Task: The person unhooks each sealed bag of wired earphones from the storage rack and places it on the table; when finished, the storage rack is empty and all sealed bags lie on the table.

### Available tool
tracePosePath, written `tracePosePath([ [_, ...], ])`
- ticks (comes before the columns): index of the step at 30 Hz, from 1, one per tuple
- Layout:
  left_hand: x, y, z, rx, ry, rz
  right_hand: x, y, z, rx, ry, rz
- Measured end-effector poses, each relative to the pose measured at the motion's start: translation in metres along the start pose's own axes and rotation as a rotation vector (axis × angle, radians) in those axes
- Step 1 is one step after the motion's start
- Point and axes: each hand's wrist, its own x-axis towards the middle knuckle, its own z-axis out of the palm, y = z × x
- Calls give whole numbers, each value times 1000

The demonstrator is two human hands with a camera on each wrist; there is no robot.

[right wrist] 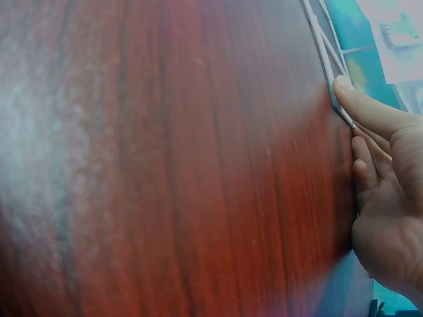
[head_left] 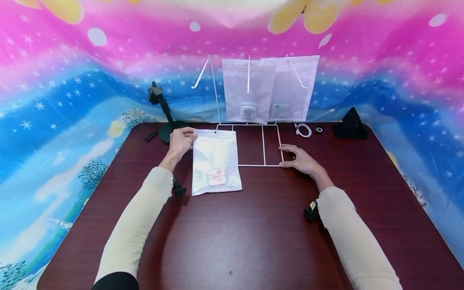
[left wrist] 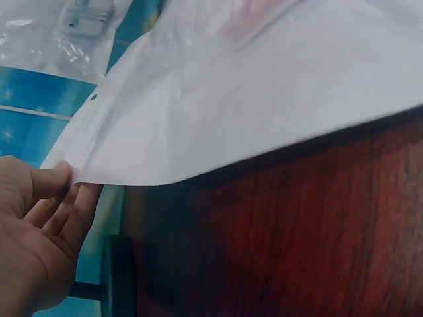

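My left hand pinches the top left corner of a white zip bag, thumb on the near face in the left wrist view. The bag hangs tilted over the table, its punched hole at the top edge. Low in it sits a small clear case with a pink-lined print. My right hand holds the front right corner of a white wire display rack, thumb and fingers on either side of the base wire. Two packed zip bags, a nearer one and a farther one, hang from its hooks.
A black stand with a camera-like head stands behind my left hand, a small black stick beside it. Right of the rack lie a coiled white cable, a small round dark item and a black holder. A printed cloth surrounds the table.
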Motion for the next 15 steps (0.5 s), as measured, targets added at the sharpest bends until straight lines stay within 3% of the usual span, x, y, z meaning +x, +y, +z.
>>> tracePosePath([
  [15,10,-14,20,19,-29,-76,0,-1,0,0,11,-15],
])
